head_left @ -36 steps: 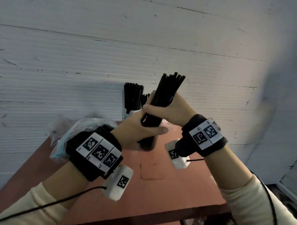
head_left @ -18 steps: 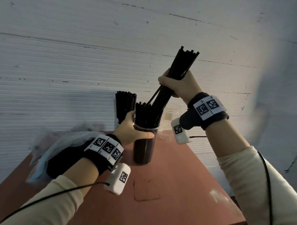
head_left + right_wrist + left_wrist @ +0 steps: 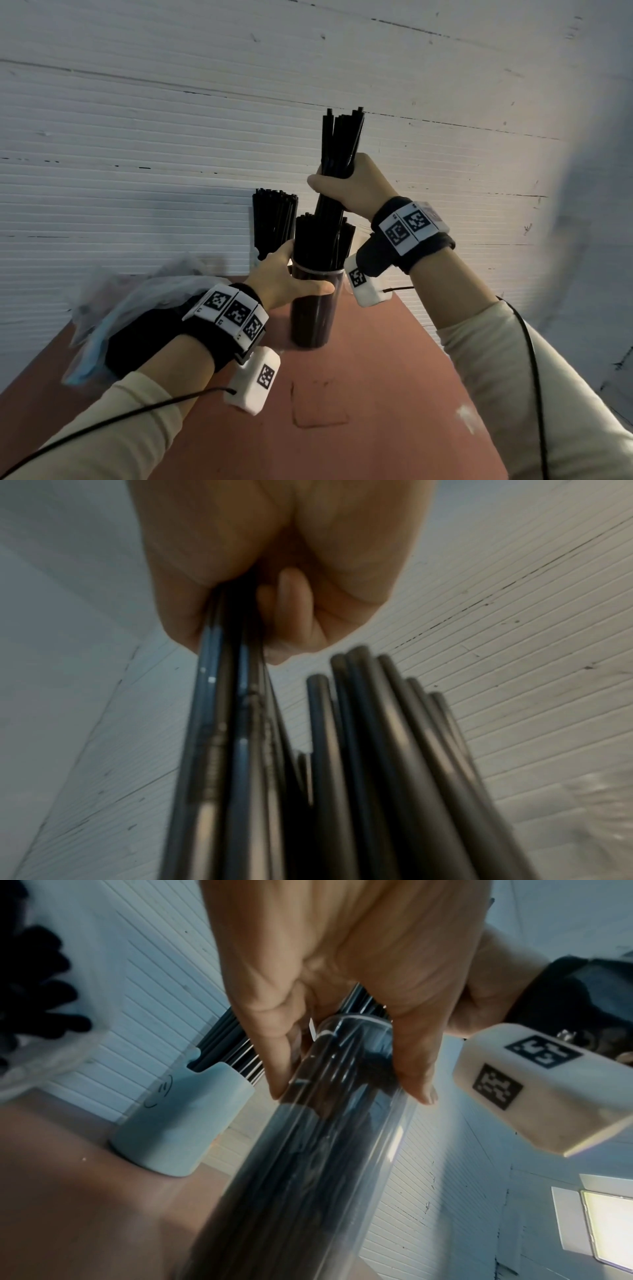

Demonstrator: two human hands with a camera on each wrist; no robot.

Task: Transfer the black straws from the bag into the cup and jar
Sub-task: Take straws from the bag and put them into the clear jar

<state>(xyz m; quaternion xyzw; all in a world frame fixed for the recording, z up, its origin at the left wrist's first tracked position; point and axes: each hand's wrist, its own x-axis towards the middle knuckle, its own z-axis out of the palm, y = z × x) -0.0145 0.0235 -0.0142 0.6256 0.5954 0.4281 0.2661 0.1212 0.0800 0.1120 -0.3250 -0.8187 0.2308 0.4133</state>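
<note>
Jar (image 3: 313,308) gripped by left hand (image 3: 279,279); straws (image 3: 337,164) clenched in right hand (image 3: 356,190) (best lowered upright, slowly).

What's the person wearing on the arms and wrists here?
Cream long sleeves. Each wrist carries a black band topped with white plates printed with black square markers, plus a white camera block with its own marker and a thin black cable.

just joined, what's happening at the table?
A person is loading black straws. The left hand grips the clear jar, already packed with straws, near its rim. The right hand holds a bundle of straws upright, its lower end going into the jar. The cup behind also holds straws.
</note>
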